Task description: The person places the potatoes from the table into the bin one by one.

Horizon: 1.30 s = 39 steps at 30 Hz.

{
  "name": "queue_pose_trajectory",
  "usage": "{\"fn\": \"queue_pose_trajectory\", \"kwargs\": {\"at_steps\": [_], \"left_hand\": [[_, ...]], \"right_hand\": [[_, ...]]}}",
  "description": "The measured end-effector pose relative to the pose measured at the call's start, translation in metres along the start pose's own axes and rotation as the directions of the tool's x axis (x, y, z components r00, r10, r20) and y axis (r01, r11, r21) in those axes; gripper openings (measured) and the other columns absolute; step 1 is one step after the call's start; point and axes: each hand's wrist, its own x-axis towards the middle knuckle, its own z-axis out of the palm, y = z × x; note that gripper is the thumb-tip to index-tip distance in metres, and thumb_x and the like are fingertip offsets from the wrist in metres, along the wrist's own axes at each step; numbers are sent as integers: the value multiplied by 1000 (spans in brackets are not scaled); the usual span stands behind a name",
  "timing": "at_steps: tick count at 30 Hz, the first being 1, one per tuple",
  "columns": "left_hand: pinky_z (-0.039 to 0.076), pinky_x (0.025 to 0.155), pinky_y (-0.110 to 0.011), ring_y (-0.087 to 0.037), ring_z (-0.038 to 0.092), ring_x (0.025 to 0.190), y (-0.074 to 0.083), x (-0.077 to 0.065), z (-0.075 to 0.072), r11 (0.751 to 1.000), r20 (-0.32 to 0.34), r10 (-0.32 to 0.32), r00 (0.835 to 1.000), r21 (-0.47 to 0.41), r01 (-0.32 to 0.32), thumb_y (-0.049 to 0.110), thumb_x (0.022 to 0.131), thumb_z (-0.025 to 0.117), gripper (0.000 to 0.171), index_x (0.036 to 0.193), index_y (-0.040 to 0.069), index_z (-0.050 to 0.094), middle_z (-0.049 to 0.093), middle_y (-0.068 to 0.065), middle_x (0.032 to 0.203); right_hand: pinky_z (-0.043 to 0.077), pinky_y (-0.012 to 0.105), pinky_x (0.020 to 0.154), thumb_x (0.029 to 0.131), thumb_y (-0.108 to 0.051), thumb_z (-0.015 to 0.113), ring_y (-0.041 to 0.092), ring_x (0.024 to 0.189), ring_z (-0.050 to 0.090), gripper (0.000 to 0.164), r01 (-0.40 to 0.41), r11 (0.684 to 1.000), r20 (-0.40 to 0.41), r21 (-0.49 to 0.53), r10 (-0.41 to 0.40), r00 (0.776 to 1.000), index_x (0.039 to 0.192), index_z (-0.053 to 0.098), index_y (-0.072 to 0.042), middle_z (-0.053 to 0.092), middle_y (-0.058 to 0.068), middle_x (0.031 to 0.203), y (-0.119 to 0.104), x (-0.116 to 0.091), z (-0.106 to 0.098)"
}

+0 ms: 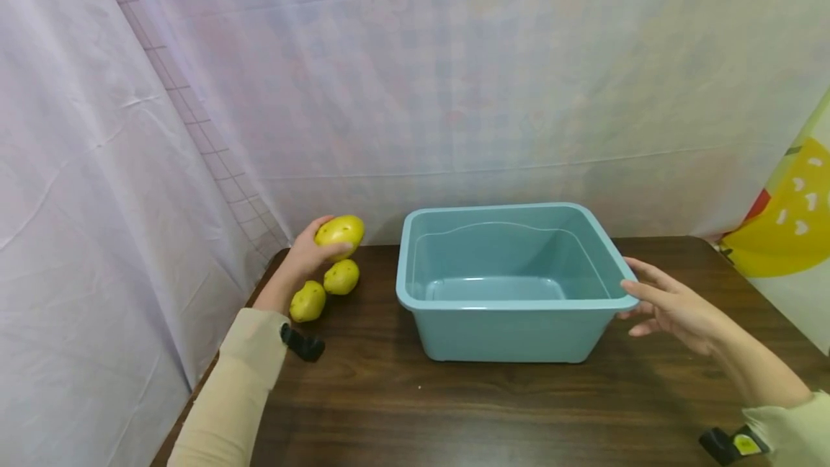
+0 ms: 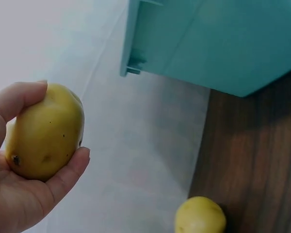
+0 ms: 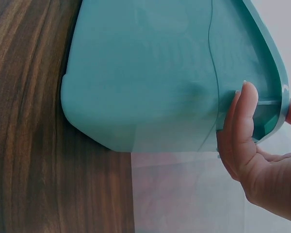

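Observation:
My left hand [image 1: 310, 249] holds a yellow potato [image 1: 341, 231] above the table's left side, thumb and fingers round it. The left wrist view shows dark specks on this potato [image 2: 47, 133]. Below that hand, two more potatoes, one nearer [image 1: 308, 301] and one farther [image 1: 341, 277], lie on the table. A light blue plastic tub [image 1: 506, 330] stands upright at the middle, with no contents visible inside. At its right end, my right hand [image 1: 674, 308] grips the rim, thumb on top and fingers beneath the lip, as the right wrist view of the hand [image 3: 252, 141] also shows.
The dark wooden table [image 1: 389, 416] ends at a pale curtain [image 1: 454, 92] behind the tub. Another white curtain [image 1: 78, 164] hangs along the left edge. A yellow printed shape [image 1: 791, 222] shows at the far right.

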Motion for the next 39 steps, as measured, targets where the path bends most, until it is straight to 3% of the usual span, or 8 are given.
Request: {"fn": "queue_pose_trajectory", "kwargs": {"at_steps": [11, 15, 24, 39], "left_hand": [[38, 90, -41, -30, 42, 111, 31, 9, 2, 997, 26, 62, 998, 50, -63, 26, 82, 67, 77, 145, 16, 24, 35, -17, 137], [39, 91, -45, -29, 43, 109, 43, 12, 8, 995, 35, 83, 996, 50, -84, 29, 81, 67, 77, 145, 17, 26, 36, -14, 136], [42, 83, -37, -27, 45, 105, 62, 17, 23, 989, 62, 144, 988, 27, -146, 26, 81, 68, 74, 144, 16, 28, 41, -14, 131], [44, 80, -34, -25, 46, 103, 86, 26, 44, 986, 104, 165, 981, -8, -165, 26, 81, 68, 74, 143, 18, 29, 41, -12, 132]], "right_hand": [[54, 37, 63, 100, -16, 34, 16, 81, 62, 43, 16, 1000, 10, 14, -16, 1000, 139, 21, -29, 61, -2, 96, 1, 1, 0], [54, 37, 63, 100, -16, 34, 15, 81, 63, 42, 15, 1000, 16, 26, -16, 1000, 138, 22, -30, 62, -2, 96, 2, 0, 0], [54, 37, 63, 100, -16, 34, 15, 82, 63, 44, 5, 1000, 9, 23, -5, 1000, 139, 19, -28, 62, -3, 98, 2, 0, 0], [54, 37, 63, 100, -17, 34, 16, 83, 63, 48, 3, 1000, 7, 21, -3, 1000, 143, 14, -22, 63, -2, 97, 4, 2, 0]]}}
